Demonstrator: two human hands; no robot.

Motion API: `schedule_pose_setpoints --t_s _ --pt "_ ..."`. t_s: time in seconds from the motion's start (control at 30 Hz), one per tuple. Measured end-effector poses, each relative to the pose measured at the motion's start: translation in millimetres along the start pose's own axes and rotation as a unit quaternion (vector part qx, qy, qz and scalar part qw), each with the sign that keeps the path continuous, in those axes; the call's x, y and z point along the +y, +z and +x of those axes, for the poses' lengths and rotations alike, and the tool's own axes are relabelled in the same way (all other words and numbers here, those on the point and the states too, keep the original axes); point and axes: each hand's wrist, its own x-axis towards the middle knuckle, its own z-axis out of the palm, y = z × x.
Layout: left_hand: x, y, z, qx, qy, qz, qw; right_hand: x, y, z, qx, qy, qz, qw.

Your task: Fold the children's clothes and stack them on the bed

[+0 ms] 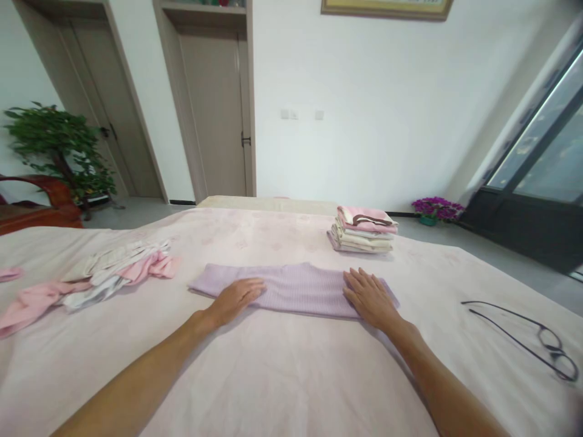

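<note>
Head camera. Lilac ribbed garment (300,288) lies as a long folded band on the pale pink cover (282,376), crosswise in front of the person, between the two forearms. Both ends lie free; slight ripples in the middle. Placed squarely before the body, probably so that both palms reach it evenly.

Left hand (239,297): palm down on the left part of the band, near its close edge. Nothing gripped; fingers lie together, almost straight, aimed inward to the right. Right hand (368,295): flat near the right end, fingers extended and a little apart, aimed away from the body. It grips nothing either. Such flat, spaced contact looks meant to steady and smooth the cloth rather than lift it; how hard either presses, cannot tell.

Arms: both forearms come in from the bottom corners and converge toward the garment, wrists low, just off its near edge.

Around: neat folded stack (364,233) beyond the garment's right end, apart from it, likely set there to leave the middle free for handling. Loose clothes (109,270), pink and white, crumpled to the left, well apart from the stack. Eyeglasses (532,340) at far right, temples unfolded, seemingly put aside out of reach of the cloth.
</note>
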Motion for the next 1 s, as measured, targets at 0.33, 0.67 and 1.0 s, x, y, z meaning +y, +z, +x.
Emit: schedule_pose_setpoints --t_s 0.33,0.67,1.0 --pt "-87.4 -64.2 -26.3 0.133 -0.417 0.175 0.882 2.6 22.9 -3.2 -0.021 0.018 -0.007 1.000" --pt "-66.4 -59.8 -21.2 0.177 -0.340 0.253 0.888 -0.2 17.7 -1.7 -0.032 0.041 0.021 0.998" --pt "-23.6 -41.6 -13.2 0.209 -0.219 0.031 0.953 0.6 19.2 -2.0 -0.024 0.037 0.023 0.999"
